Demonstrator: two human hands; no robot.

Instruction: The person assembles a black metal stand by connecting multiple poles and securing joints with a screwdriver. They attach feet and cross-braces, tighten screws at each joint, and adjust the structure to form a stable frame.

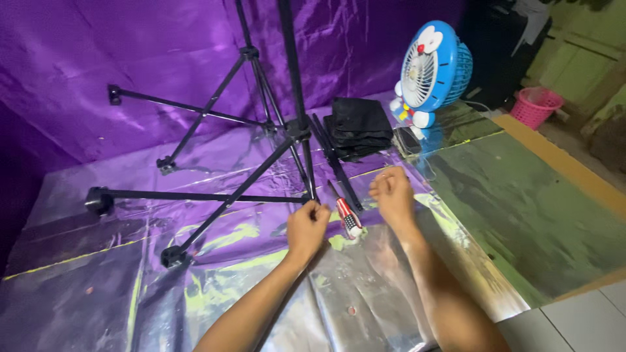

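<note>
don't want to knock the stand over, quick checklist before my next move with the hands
1. Left hand at the tripod leg tip: ok, closed right at it.
2. Right hand free: cannot tell, fingers curled, nothing seen in it.
3. Screwdriver within reach: ok, flat between the hands.
4. Tripod legs spread on the sheet: ok.
5. Fan clear of the hands: ok, stands well behind.
6. Black cloth clear: ok, folded beside the legs.

Red-handled screwdriver (347,215) flat on clear sheeting, beside black tripod (274,140) legs
</note>
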